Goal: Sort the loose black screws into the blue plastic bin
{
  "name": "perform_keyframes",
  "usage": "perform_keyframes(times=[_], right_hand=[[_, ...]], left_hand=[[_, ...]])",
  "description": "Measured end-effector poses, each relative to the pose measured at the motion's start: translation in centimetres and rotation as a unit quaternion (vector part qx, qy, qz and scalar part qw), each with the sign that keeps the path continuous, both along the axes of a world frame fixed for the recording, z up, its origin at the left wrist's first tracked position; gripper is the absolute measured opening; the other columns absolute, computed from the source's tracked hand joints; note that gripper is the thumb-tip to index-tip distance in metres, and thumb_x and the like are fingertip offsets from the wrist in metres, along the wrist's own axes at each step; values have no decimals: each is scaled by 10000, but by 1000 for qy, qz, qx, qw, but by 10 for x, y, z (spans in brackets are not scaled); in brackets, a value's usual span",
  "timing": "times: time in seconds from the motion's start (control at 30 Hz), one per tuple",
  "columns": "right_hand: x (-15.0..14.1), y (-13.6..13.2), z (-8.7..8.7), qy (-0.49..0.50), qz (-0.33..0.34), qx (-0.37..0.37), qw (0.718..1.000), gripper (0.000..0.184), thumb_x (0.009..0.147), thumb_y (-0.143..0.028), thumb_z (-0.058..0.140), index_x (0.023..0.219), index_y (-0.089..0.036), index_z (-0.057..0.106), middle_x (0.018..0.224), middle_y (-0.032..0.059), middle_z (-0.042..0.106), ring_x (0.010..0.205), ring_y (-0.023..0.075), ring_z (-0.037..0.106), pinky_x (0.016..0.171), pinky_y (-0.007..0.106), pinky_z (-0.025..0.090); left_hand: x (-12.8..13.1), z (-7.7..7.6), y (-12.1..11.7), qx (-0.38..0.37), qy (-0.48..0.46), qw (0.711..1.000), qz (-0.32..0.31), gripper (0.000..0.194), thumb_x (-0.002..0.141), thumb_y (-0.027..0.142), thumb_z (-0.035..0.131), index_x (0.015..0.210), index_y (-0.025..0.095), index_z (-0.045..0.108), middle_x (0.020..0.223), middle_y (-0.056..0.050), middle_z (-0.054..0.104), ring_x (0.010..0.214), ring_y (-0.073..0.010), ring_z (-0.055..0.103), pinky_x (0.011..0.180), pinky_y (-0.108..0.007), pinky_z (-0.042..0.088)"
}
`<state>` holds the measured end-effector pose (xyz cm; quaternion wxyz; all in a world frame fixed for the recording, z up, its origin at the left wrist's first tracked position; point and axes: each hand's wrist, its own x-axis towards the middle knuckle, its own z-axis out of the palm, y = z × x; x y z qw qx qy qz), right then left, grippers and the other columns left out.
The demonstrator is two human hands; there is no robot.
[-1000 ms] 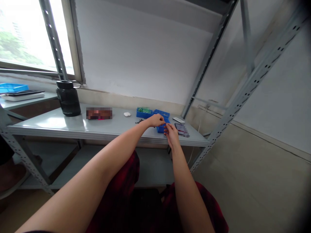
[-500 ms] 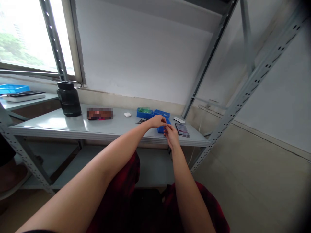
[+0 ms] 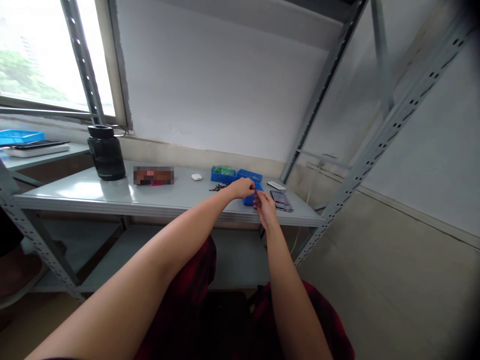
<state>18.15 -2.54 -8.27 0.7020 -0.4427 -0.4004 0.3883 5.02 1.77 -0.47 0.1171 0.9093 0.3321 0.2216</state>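
Note:
My left hand (image 3: 243, 187) is closed, its fingers curled and pinching in front of the nearest blue bin (image 3: 248, 201). Close by on the right, my right hand (image 3: 265, 206) has its thumb and fingertips pressed together, almost meeting the left fingertips. Whatever lies between the fingers is too small to make out. Behind the hands stand a blue bin (image 3: 224, 178) with green packets (image 3: 224, 171) in it and another blue bin (image 3: 249, 175) with small pieces. A pile of small dark screw-like pieces (image 3: 218, 187) lies just left of my left hand.
On the grey metal shelf top (image 3: 180, 197) are a dark water bottle (image 3: 107, 155), a blurred-out reddish-brown object (image 3: 154, 176), a small white case (image 3: 197, 177), a phone (image 3: 280, 200) and a white flat item (image 3: 276, 185). A perforated upright (image 3: 369, 150) rises at the right. Someone's foot (image 3: 22, 275) shows lower left.
My fingertips have drawn slightly apart, the right hand shifting a little to the right. Everything else stays where it was.

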Motion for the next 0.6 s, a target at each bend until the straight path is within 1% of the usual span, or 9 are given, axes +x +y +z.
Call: perform_keyframes(times=[0.13,0.27,0.33,0.43,0.53,0.6], right_hand=[[-1,0,-1,-10,3,-9,1000,312,599,-462,749,790,-228,667,759,-7,654,600,111,548,500,222,406],[0,0,-2,-30,-1,-11,1000,312,594,-462,755,779,-227,667,736,-9,647,599,113,552,506,225,414],[0,0,-2,-37,3,-9,999,310,601,-470,749,770,-225,663,735,-5,646,601,115,551,505,227,413],[2,1,-3,-35,-2,-6,999,307,600,-470,744,759,-222,656,733,-4,644,598,115,547,500,225,407],[3,3,-3,-19,-22,-7,1000,312,581,-459,749,759,-221,654,709,-7,635,594,116,540,491,221,399],[4,3,-3,-9,-23,-5,1000,309,577,-448,749,766,-223,655,714,-8,635,595,115,537,488,219,396]], left_hand=[[-1,1,-2,3,30,1000,1,179,775,162,558,820,116,725,773,-76,702,707,-164,617,661,-239,460],[-2,1,0,-1,32,999,-2,189,760,143,556,821,123,734,766,-73,702,705,-164,620,670,-241,470],[-2,0,3,-2,26,1000,-4,187,748,139,567,824,126,737,776,-69,705,723,-166,625,702,-247,481],[-2,-2,8,-17,0,1000,-26,187,744,160,594,851,118,741,812,-69,713,764,-168,634,751,-255,493],[-3,-2,12,-41,-30,997,-52,208,759,212,606,874,102,740,835,-72,717,785,-169,636,766,-262,498],[-4,-3,14,-51,-35,996,-57,216,769,217,590,873,102,740,830,-69,717,783,-166,633,769,-264,498]])
